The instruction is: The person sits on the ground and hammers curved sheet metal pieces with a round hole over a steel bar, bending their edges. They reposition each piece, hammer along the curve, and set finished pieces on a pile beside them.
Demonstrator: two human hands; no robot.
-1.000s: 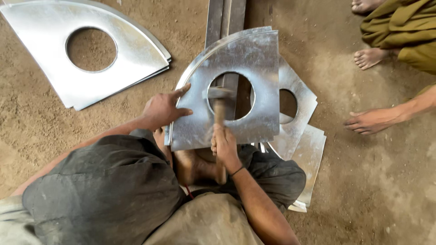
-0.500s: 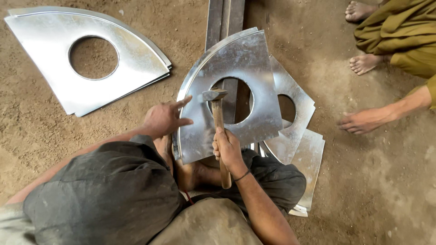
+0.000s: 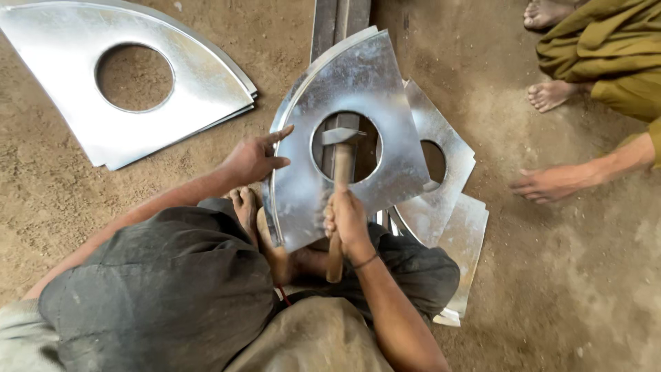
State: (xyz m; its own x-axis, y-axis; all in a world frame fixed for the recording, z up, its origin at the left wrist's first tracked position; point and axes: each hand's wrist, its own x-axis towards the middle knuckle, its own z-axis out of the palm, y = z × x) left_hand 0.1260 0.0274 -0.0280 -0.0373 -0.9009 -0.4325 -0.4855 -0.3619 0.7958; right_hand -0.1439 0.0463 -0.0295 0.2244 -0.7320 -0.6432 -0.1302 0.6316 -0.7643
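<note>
Head view: the left hand (image 3: 253, 160) lies flat on the left edge of a fan-shaped metal sheet (image 3: 358, 89) with a round hole, fingers spread and pressing it down. The right hand (image 3: 346, 219) has its fingers wrapped tight around the wooden handle of a hammer (image 3: 341, 165), whose head sits over the hole, above a steel rail (image 3: 334, 27) on the dirt floor (image 3: 564, 275). More cut sheets (image 3: 441, 138) lie beneath; another stack (image 3: 200, 76) sits upper left. A second person's hand (image 3: 551, 182) rests on the floor at right.
</note>
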